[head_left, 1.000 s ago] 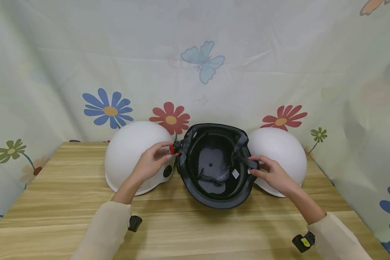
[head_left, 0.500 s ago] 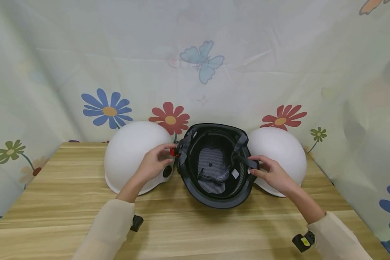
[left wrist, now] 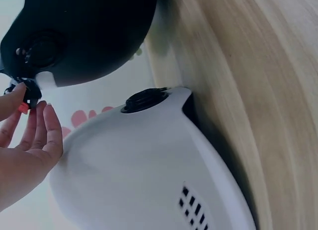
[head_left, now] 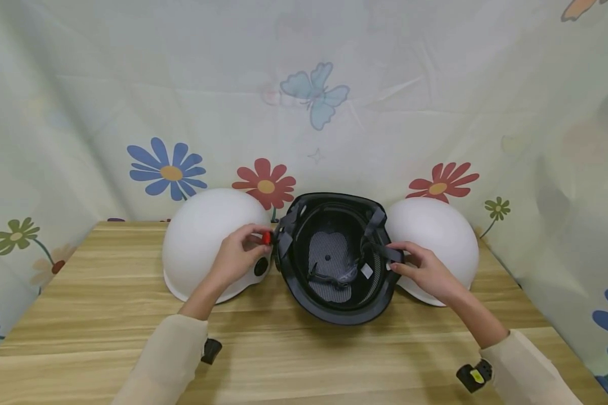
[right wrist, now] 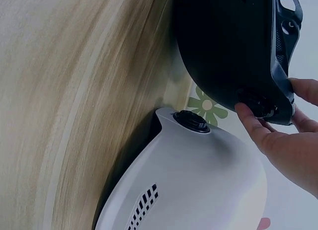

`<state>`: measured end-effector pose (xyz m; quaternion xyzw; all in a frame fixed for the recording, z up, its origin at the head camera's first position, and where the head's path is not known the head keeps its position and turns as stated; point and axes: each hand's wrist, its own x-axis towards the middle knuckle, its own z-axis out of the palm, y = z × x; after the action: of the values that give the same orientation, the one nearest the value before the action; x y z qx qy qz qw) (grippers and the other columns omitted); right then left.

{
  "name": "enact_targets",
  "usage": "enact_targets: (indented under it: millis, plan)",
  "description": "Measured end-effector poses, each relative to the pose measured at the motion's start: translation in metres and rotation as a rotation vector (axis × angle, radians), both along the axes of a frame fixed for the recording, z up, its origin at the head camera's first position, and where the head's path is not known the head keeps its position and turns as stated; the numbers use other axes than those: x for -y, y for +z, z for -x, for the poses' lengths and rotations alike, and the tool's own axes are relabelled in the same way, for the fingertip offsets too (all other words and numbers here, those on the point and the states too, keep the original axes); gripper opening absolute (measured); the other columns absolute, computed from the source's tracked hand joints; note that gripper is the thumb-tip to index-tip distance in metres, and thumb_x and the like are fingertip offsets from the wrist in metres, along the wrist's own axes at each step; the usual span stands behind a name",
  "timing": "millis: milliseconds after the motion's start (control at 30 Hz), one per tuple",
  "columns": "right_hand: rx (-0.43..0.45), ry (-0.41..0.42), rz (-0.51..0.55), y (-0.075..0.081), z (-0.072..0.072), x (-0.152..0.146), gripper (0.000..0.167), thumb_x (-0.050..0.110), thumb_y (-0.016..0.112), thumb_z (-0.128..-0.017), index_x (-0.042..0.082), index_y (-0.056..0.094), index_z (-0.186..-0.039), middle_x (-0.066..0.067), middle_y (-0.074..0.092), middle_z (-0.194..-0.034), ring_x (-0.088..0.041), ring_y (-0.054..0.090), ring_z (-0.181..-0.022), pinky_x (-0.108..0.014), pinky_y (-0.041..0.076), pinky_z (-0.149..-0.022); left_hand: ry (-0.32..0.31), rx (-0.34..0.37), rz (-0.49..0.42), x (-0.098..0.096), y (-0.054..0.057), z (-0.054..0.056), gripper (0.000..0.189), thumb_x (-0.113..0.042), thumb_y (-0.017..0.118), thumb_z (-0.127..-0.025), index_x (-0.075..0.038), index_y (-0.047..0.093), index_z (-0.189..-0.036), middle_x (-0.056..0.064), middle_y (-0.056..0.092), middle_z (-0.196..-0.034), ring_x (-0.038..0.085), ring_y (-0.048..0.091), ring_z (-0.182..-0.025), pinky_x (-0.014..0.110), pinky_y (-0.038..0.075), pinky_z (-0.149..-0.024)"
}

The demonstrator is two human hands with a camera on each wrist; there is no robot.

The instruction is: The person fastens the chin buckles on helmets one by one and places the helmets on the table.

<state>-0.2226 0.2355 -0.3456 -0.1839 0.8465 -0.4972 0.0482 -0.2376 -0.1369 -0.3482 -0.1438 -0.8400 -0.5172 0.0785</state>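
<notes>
A black helmet (head_left: pixel 329 313) lies upside down in the middle of the table, its padded inside facing up. My left hand (head_left: pixel 235 253) pinches the red and black buckle (head_left: pixel 267 238) of its chin strap at the helmet's left edge. In the left wrist view, thumb and fingers close on that buckle (left wrist: pixel 32 94) beside the dark shell. My right hand (head_left: pixel 428 271) grips the helmet's right rim, where a dark strap (head_left: pixel 391 254) lies under the fingers. In the right wrist view, one fingertip touches the round side knob (right wrist: pixel 256 103).
A white helmet (head_left: pixel 208 242) stands dome up close to the left, behind my left hand. Another white helmet (head_left: pixel 436 236) sits to the right, behind my right hand. All rest on a wood-grain table (head_left: pixel 284 365) before a flower-printed cloth (head_left: pixel 385 140).
The buckle has turned in my left hand, now showing more red and less black. My left hand has shifted slightly. The right hand and helmets have stayed in place.
</notes>
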Motion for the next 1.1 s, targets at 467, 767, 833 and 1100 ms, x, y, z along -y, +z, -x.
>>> enact_targets:
  millis: [467,767,833,1100]
  plan:
    - [0.004,0.000,-0.005,0.001,0.000,0.000,0.037,0.012,0.059,-0.089,0.000,0.050,-0.123,-0.018,0.053,-0.112,-0.025,0.053,-0.098,-0.026,0.048,-0.077,-0.080,-0.097,-0.076,0.005,0.027,-0.005,0.033,-0.006,0.065,-0.085,-0.001,0.056,-0.116,0.014,0.058,-0.106,0.024,0.054,-0.101,0.040,0.048,-0.083]
    - [0.002,-0.006,-0.021,0.000,0.001,0.000,0.038,0.014,0.060,-0.089,0.000,0.050,-0.123,-0.017,0.053,-0.112,-0.024,0.054,-0.097,-0.026,0.047,-0.077,-0.201,-0.068,-0.043,-0.004,0.037,-0.004,0.035,-0.009,0.064,-0.085,-0.004,0.054,-0.118,0.011,0.055,-0.110,0.025,0.054,-0.100,0.038,0.047,-0.087]
    - [0.004,-0.005,-0.022,0.000,0.001,0.000,0.038,0.015,0.060,-0.089,0.000,0.050,-0.123,-0.017,0.053,-0.112,-0.025,0.054,-0.097,-0.027,0.048,-0.077,-0.202,-0.067,-0.011,-0.006,0.036,-0.005,0.035,-0.010,0.065,-0.085,-0.004,0.055,-0.118,0.011,0.056,-0.112,0.024,0.052,-0.102,0.039,0.046,-0.087]
    - [-0.010,0.000,-0.015,0.003,0.002,0.003,0.038,0.015,0.060,-0.089,0.000,0.050,-0.123,-0.017,0.053,-0.114,-0.025,0.053,-0.098,-0.026,0.048,-0.076,-0.177,-0.126,0.093,-0.015,0.025,-0.004,0.035,-0.005,0.068,-0.081,-0.005,0.060,-0.115,0.010,0.055,-0.111,0.025,0.051,-0.103,0.040,0.049,-0.082]
